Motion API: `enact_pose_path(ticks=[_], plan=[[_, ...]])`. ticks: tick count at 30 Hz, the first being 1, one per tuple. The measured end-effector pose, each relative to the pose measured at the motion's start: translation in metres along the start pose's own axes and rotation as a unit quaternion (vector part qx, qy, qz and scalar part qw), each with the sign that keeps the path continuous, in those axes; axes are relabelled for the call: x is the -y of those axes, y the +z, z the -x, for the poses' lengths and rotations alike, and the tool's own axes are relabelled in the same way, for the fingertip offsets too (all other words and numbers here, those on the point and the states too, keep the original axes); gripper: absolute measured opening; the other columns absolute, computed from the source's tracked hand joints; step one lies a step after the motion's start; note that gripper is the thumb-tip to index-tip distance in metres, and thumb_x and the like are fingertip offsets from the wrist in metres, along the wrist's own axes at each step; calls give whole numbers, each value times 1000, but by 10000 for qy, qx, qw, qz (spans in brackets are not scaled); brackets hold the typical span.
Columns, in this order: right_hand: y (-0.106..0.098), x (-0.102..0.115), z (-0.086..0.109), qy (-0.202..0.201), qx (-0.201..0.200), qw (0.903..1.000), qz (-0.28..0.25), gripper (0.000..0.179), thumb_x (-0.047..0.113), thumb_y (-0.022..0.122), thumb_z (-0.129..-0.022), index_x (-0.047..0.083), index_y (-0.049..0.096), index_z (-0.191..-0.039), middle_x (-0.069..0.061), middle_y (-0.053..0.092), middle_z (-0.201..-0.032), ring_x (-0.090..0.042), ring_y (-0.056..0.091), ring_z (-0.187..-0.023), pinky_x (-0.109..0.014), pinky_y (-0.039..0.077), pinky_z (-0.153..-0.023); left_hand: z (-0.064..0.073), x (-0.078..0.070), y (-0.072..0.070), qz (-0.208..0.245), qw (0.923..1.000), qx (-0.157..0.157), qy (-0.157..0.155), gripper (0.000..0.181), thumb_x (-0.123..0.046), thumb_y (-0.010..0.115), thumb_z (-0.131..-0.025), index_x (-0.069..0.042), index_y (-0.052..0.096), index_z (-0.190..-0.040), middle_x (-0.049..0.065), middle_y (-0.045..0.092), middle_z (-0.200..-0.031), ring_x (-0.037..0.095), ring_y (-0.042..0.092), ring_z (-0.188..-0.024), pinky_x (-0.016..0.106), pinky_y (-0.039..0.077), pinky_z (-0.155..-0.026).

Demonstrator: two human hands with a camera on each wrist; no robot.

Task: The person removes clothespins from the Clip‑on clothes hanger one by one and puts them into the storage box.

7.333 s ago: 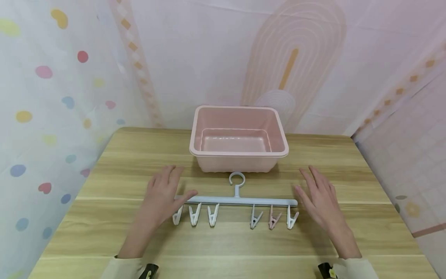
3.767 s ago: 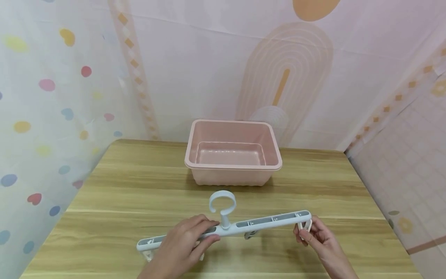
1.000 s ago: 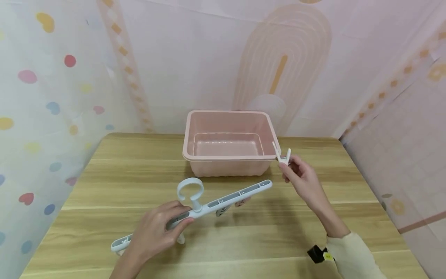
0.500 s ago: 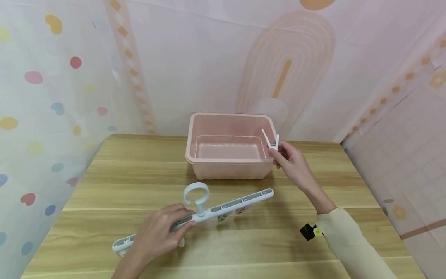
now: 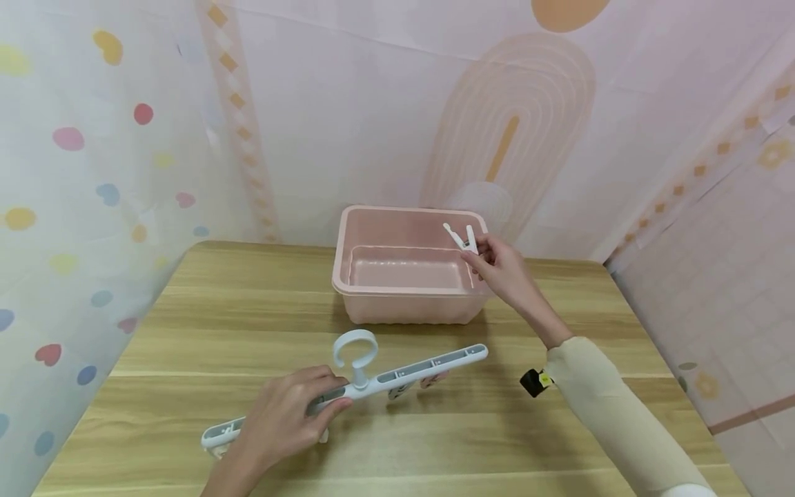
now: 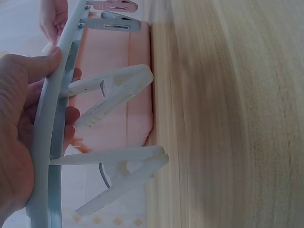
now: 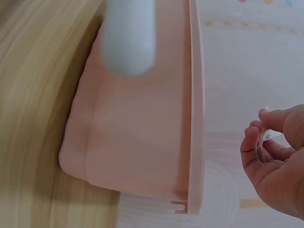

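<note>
My left hand (image 5: 282,417) grips the pale blue bar of a clip hanger (image 5: 428,366) left of its hook, holding it slanted with the right end farther from me. White clothespins (image 6: 116,90) hang from the bar in the left wrist view, with a grey one (image 6: 114,23) and a pink one (image 6: 118,5) farther along. In my right hand (image 5: 506,273) a loose white clothespin (image 5: 468,241) is pinched between thumb and fingers. That hand is over the right side of a pink plastic basin (image 5: 410,291), the clothespin above its opening.
The basin stands on a wood-grain table (image 5: 248,310) near its back edge, against a patterned cloth backdrop (image 5: 348,103). A black wrist device (image 5: 535,382) with a yellow label sits at the right sleeve (image 5: 609,400). The hanger's end (image 7: 128,42) passes close before the right wrist camera.
A white clothespin has come off the hanger's right end into my right hand, which has moved leftward from beside the basin to over it. The left hand has lifted the hanger from the table.
</note>
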State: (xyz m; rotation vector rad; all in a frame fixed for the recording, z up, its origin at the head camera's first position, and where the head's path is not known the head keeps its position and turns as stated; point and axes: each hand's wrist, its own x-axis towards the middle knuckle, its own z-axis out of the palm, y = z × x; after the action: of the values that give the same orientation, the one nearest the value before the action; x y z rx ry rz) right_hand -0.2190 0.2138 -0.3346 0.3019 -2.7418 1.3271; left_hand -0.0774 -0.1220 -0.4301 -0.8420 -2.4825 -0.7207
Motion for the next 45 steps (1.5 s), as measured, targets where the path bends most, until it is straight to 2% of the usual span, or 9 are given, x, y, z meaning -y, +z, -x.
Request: enact_pose_path(ticks=[5,10,13,17,20,30,36,38,45], plan=[[6,4,-18,-39,337,9994,121,28,18,62,-100,-4,59,-117,-22,66,-101,-15,61,-76,-18,50,-61,0,1,3,15,9999,95,-37,16,-28,84,-78,-20,78,-90,-18,63,-79,-12,38,-63,5,31,-54],[13,8,-37,-241,533,9960,682,25,18,62,-98,-2,63,-113,-19,70,-99,-16,63,-77,-21,48,-64,-1,1,3,30,9999,142,-59,15,-28,83,-80,-20,78,-91,-19,63,-80,-12,39,-63,5,32,-54],[16,10,-48,-422,561,9936,883,17,18,63,-97,1,65,-102,-13,67,-90,-20,60,-77,-23,44,-64,-2,0,4,2,9998,161,-68,14,-30,83,-81,-21,78,-90,-18,65,-80,-12,39,-63,6,33,-54],[20,9,-60,-711,502,9927,834,15,11,65,-94,3,62,-82,-9,60,-75,-17,51,-68,-24,40,-59,-3,-1,5,-79,9999,128,-20,15,-34,81,-82,-21,77,-89,-18,66,-81,-12,40,-63,6,34,-54],[23,7,-66,-803,397,9918,907,16,9,66,-92,3,62,-79,-9,61,-72,-18,52,-67,-23,40,-58,-3,0,6,-121,9998,134,-42,16,-35,81,-82,-21,77,-89,-18,66,-80,-12,40,-63,6,34,-54],[23,2,-73,-497,169,9930,1058,14,13,65,-93,1,67,-85,-11,64,-78,-18,54,-70,-25,42,-61,-4,1,9,-132,9997,195,-20,16,-34,82,-82,-20,78,-89,-17,66,-80,-12,39,-62,6,34,-53],[24,1,-71,-60,-42,9938,1111,27,17,54,-100,-1,67,-114,-17,69,-109,-28,64,-98,-37,52,-87,-3,-1,10,-97,9996,256,-56,15,-30,83,-80,-20,78,-89,-17,64,-78,-11,38,-61,5,31,-52],[25,0,-70,12,-129,9943,1062,29,17,53,-100,-1,66,-118,-17,68,-113,-29,64,-103,-40,52,-92,-3,-1,10,-110,9996,248,-73,15,-30,84,-79,-20,78,-88,-17,63,-77,-11,37,-61,6,31,-52],[23,0,-62,-26,-158,9962,852,26,19,54,-100,1,65,-116,-15,68,-109,-29,64,-97,-36,51,-86,-3,0,9,-106,9995,287,-123,15,-29,84,-80,-19,78,-90,-17,62,-78,-11,37,-62,7,32,-53]])
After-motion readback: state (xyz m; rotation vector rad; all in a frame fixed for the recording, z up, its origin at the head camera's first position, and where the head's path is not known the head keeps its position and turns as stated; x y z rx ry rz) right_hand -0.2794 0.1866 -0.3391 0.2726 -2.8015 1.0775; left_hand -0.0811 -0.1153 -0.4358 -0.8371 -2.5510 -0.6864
